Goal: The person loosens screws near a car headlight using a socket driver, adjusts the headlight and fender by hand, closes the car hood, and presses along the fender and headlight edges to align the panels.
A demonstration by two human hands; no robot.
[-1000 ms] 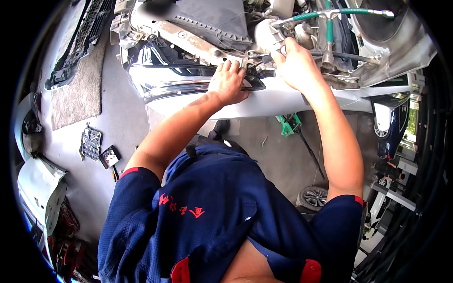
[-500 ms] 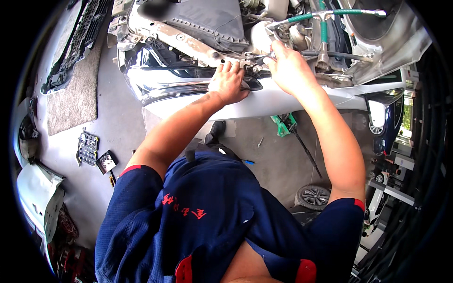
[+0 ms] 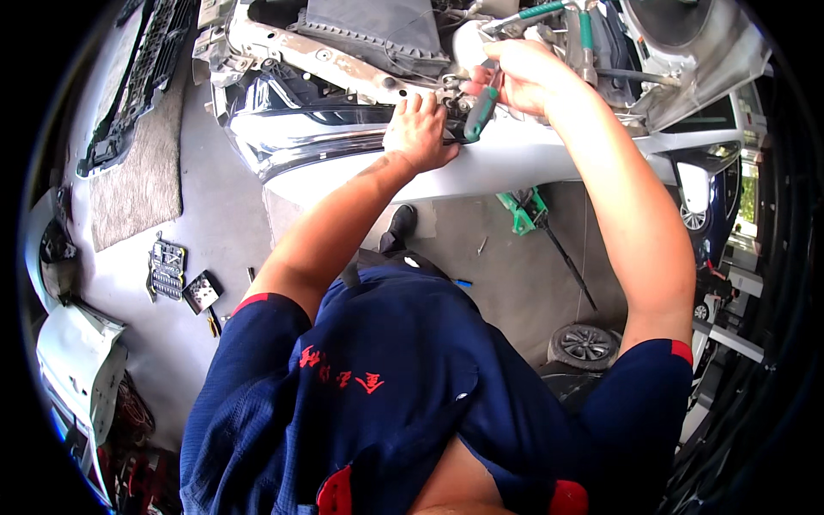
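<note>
My left hand (image 3: 421,133) lies with its fingers outstretched over the top rear end of a car headlight (image 3: 318,130), beside the white fender (image 3: 515,154). It holds nothing. Over the engine bay edge, my right hand (image 3: 525,75) is closed on a hand tool with a green and dark grip (image 3: 483,115). The grip slants down toward the fender, and a thin metal shaft runs up between the fingers. My fingers hide the tool's far end, so its exact kind does not show. A green four-way lug wrench (image 3: 586,34) rests just beyond my right hand.
A black engine-bay cover (image 3: 373,34) lies behind the pale crossbar (image 3: 330,64). On the floor are a socket set (image 3: 166,269), a small parts tray (image 3: 202,292), a green floor jack (image 3: 525,210) and a wheel (image 3: 585,345). A removed door panel (image 3: 81,360) stands at left.
My right hand has turned and lifted, and the tool's green grip has swung into sight below it. My left hand stays on the headlight. The whole view has shifted slightly.
</note>
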